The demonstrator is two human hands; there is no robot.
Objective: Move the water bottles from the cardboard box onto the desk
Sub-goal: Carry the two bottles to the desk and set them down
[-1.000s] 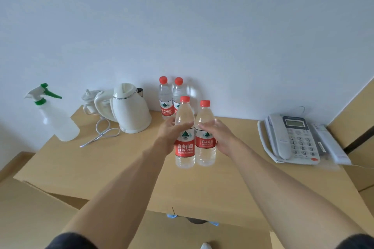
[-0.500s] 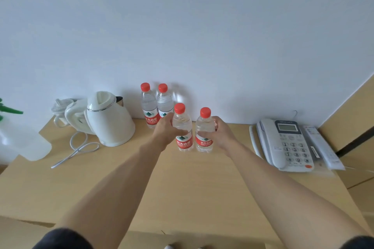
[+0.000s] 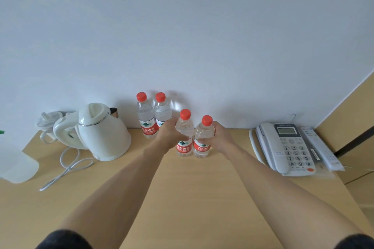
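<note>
Two clear water bottles with red caps and red labels stand side by side on the wooden desk [image 3: 192,192], near the wall. My left hand [image 3: 169,136] is wrapped around the left bottle [image 3: 184,137]. The right bottle [image 3: 202,141] is gripped by my right hand [image 3: 220,137]. Both bottle bases rest on or just above the desk top. Behind them to the left, two more bottles [image 3: 153,115] of the same kind stand against the wall. The cardboard box is out of view.
A white electric kettle [image 3: 103,133] with its base and cord [image 3: 66,168] sits at the left. A spray bottle [image 3: 16,166] is cut off at the left edge. A white desk phone [image 3: 287,147] and a remote [image 3: 321,147] lie at the right.
Both hands carried the two bottles forward and down toward the wall, beside the two standing bottles. The view shifted closer to the desk.
</note>
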